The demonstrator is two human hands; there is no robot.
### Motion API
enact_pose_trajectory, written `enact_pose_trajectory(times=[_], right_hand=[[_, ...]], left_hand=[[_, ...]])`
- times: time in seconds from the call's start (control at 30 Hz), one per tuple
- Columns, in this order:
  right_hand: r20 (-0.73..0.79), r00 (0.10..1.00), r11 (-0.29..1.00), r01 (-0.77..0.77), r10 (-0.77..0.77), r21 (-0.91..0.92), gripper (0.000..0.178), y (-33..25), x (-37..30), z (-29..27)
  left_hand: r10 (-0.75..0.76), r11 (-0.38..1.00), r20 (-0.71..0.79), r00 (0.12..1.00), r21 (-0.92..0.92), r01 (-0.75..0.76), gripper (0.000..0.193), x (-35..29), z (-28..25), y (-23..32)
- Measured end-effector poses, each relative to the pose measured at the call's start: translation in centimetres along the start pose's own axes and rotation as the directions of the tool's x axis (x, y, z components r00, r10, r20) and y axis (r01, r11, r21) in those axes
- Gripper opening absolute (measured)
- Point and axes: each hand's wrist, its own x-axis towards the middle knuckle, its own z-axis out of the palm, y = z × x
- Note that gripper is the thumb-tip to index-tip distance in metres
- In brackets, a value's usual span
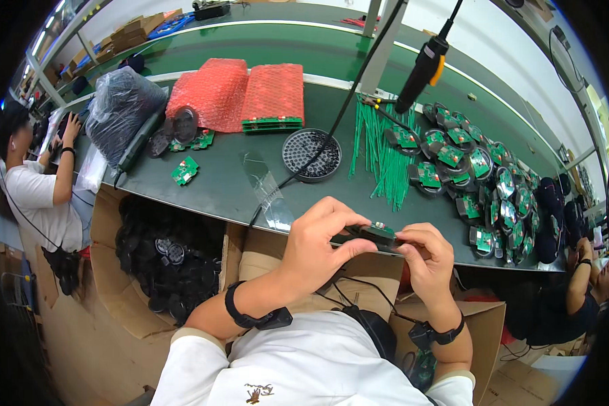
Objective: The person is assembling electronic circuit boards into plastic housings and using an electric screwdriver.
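Observation:
Just past the table's near edge, I hold a round black plastic housing with a green circuit board (376, 233) tilted on edge between both hands. My left hand (323, 238) closes on its left side, thumb below and fingers above. With thumb and fingertips, my right hand (427, 256) pinches its right end. A clear plastic strip (266, 193) lies on the table in front of my left hand. Beyond the hands stands a round dish (311, 155) of small dark parts. Thin green strips like cable ties (384, 155) are spread to its right.
A black electric screwdriver (423, 73) hangs overhead. Housings with green boards (484, 177) are heaped at right. Red bubble wrap (274, 93), a grey plastic-wrapped bundle (124, 105) and a loose board (185, 170) lie left. Below stands a carton (118, 298) of black housings. People sit at both sides.

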Motion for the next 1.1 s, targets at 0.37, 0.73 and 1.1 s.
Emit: enact_pose_trajectory(times=[0.37, 0.73, 1.1], right_hand=[[-0.035, 0.999, 1.0, 0.006, -0.005, 0.024, 0.01, -0.2, -1.6, -0.3], [-0.545, 0.786, 0.941, -0.339, 0.29, 0.011, 0.008, -1.7, -11.8, -14.7], [-0.205, 0.07, -0.033, -0.888, 0.976, -0.46, 0.02, -4.9, -32.0, -21.4]], left_hand=[[0.024, 0.995, 0.077, 0.997, 0.095, -0.032, 0.036, -0.6, 0.4, 1.1], [0.019, 0.923, 0.224, 0.974, 0.37, -0.103, 0.016, 1.0, -2.8, -4.4], [-0.139, 0.971, 0.274, 0.952, 0.227, 0.076, 0.006, 0.1, -4.2, -8.2]])
